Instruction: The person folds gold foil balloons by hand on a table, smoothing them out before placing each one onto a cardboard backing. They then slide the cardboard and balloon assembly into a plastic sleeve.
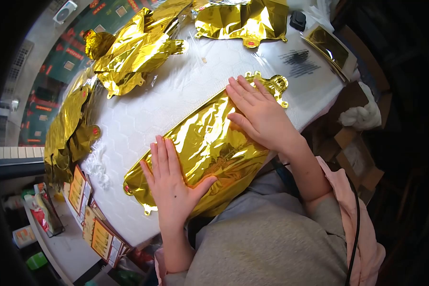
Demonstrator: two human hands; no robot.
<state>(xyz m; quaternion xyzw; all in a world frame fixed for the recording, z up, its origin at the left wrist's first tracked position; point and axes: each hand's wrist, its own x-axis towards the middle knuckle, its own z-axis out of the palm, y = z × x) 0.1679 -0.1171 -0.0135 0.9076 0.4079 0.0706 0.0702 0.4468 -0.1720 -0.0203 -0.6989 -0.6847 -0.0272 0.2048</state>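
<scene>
A flat gold foil balloon (200,128) lies slantwise across the white table in front of me, its near edge by my lap. Small looped tabs stick out at its far right end and its lower left end. My left hand (169,178) rests flat on the lower left part of the foil, thumb spread out to the right. On the upper right part lies my right hand (257,112), palm down with the fingers stretched. Neither hand grasps anything. The foil is creased and shiny between them.
More gold foil balloons lie on the table (128,124): a crumpled one (133,52), one at the back (243,21) and one at the left edge (66,138). White string (96,164), printed cards (102,238), a black object (298,21) and cardboard boxes (357,157) surround the work.
</scene>
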